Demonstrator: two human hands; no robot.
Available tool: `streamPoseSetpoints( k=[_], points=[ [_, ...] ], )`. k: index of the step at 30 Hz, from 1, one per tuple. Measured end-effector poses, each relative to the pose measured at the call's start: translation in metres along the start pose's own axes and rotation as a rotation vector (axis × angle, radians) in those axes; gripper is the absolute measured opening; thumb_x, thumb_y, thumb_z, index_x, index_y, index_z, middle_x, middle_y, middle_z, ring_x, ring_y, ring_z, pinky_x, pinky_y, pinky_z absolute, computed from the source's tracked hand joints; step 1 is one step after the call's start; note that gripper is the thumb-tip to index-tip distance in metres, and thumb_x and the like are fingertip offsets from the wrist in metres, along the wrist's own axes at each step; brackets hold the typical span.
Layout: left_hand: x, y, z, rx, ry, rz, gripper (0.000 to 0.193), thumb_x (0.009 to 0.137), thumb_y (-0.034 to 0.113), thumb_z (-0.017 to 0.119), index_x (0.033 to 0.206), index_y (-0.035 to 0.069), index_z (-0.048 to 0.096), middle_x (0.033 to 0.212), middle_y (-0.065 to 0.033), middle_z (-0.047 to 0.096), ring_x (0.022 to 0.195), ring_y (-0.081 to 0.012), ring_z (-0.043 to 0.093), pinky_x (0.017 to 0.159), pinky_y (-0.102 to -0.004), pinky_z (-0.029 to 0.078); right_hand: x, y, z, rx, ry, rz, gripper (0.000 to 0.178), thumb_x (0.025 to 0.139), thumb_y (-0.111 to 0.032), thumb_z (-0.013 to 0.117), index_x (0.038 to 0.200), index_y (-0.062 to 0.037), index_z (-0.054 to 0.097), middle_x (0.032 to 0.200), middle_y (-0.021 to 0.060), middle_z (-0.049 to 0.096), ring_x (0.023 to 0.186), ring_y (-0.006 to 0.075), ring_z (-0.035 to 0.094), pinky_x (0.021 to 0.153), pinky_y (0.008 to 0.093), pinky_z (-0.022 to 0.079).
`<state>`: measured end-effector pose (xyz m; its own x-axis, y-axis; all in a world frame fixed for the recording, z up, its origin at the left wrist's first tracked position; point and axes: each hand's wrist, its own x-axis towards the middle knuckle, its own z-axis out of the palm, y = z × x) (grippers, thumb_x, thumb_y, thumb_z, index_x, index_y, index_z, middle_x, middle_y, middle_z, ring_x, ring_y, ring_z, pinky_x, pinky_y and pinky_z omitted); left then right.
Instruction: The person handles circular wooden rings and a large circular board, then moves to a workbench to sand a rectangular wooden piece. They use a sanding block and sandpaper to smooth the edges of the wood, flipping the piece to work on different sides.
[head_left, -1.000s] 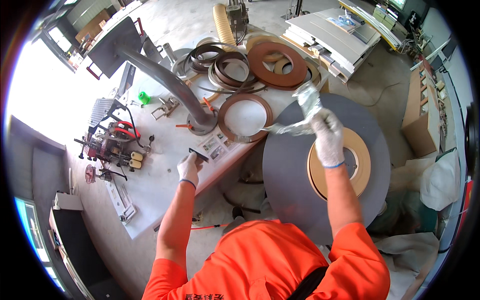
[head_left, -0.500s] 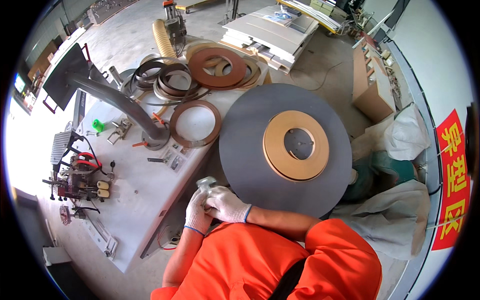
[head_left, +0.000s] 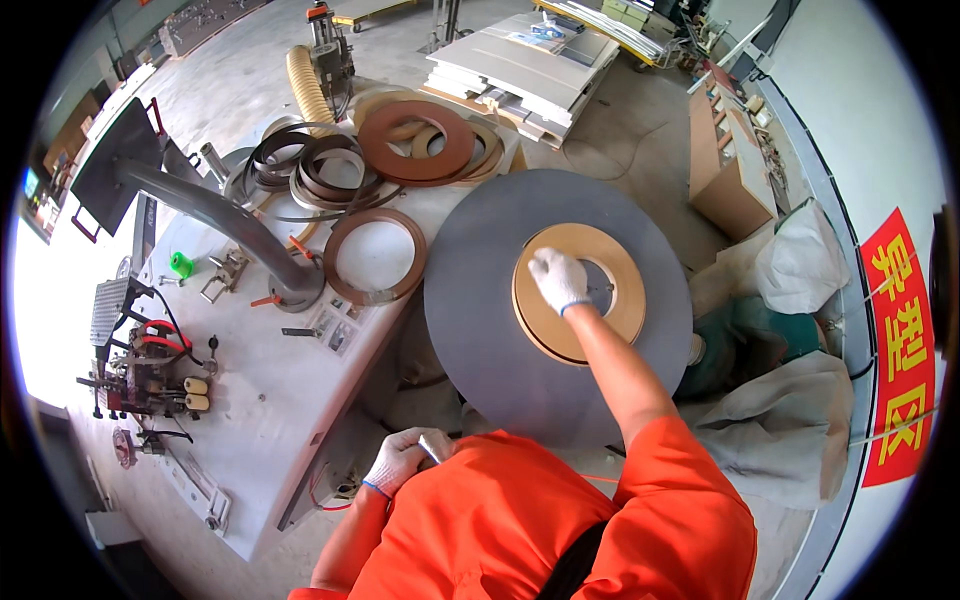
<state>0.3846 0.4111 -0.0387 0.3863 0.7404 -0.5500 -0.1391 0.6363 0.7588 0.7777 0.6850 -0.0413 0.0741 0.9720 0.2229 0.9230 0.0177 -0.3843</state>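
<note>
My right hand (head_left: pixel 558 280), in a white knit glove with a blue cuff, is over the left part of a tan coil of edge banding (head_left: pixel 620 322). Its fingers are curled in; what they pinch, if anything, is hidden. The coil lies flat on a large round dark grey disc (head_left: pixel 480 330). Close to my body at the lower middle, my left hand (head_left: pixel 398 462), gloved the same way, is closed around a pale, shiny object (head_left: pixel 435 445) whose kind I cannot make out.
Left of the disc stands a white table (head_left: pixel 270 420) with a brown banding ring (head_left: pixel 408 230), a grey post (head_left: pixel 215 222) and a clamped mechanism (head_left: pixel 150 370). More coils (head_left: pixel 418 140) are piled at its far end. White sacks (head_left: pixel 800 255) and a wooden box (head_left: pixel 735 180) stand right.
My right hand has left my left hand and moved up and right onto the tan coil. The left hand has come down nearer my body with the shiny object.
</note>
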Motion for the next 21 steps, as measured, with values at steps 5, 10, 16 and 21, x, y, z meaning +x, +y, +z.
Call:
streamPoseSetpoints(
  k=[5, 10, 16, 21],
  points=[
    [-0.005, 0.032, 0.005, 0.226, -0.135, -0.008, 0.042, 0.097, 0.008, 0.059, 0.137, 0.003, 0.071, 0.118, -0.0045, 0.074, 0.105, -0.0109, 0.066, 0.092, -0.0259, 0.051, 0.092, 0.016, 0.017, -0.312, -0.183, -0.024, 0.045, 0.089, -0.038, 0.071, 0.126, -0.0125, 0.077, 0.126, 0.0219, 0.074, 0.119, 0.0426, 0.070, 0.101, 0.0490, 0.057],
    [-0.016, 0.050, 0.022, 0.294, -0.148, 0.177, 0.044, 0.107, 0.035, 0.067, 0.135, 0.001, 0.071, 0.129, -0.0109, 0.073, 0.118, -0.0183, 0.066, 0.105, -0.0338, 0.051, 0.135, 0.016, 0.043, -0.532, -0.469, -0.110, 0.035, 0.089, -0.037, 0.070, 0.108, -0.0115, 0.083, 0.117, 0.0206, 0.077, 0.112, 0.0402, 0.074, 0.098, 0.0497, 0.059],
    [-0.007, 0.025, 0.032, 0.211, 0.115, 0.011, 0.029, 0.106, 0.020, 0.064, 0.123, 0.000, 0.073, 0.101, -0.0029, 0.074, 0.092, -0.0106, 0.066, 0.083, -0.0282, 0.055, 0.132, 0.030, 0.073, -0.519, -0.344, -0.597, 0.024, 0.099, -0.029, 0.070, 0.091, -0.0082, 0.080, 0.096, 0.0168, 0.078, 0.095, 0.0384, 0.075, 0.085, 0.0522, 0.060],
    [-0.020, -0.004, 0.041, -0.099, 0.261, 0.088, 0.033, 0.100, 0.006, 0.058, 0.129, -0.001, 0.071, 0.103, -0.0039, 0.075, 0.091, -0.0103, 0.066, 0.081, -0.0269, 0.055, 0.091, 0.001, 0.065, -0.426, -0.316, -0.771, 0.019, 0.094, -0.025, 0.071, 0.084, -0.0103, 0.077, 0.087, 0.0150, 0.076, 0.085, 0.0370, 0.074, 0.078, 0.0512, 0.059]
  ],
)
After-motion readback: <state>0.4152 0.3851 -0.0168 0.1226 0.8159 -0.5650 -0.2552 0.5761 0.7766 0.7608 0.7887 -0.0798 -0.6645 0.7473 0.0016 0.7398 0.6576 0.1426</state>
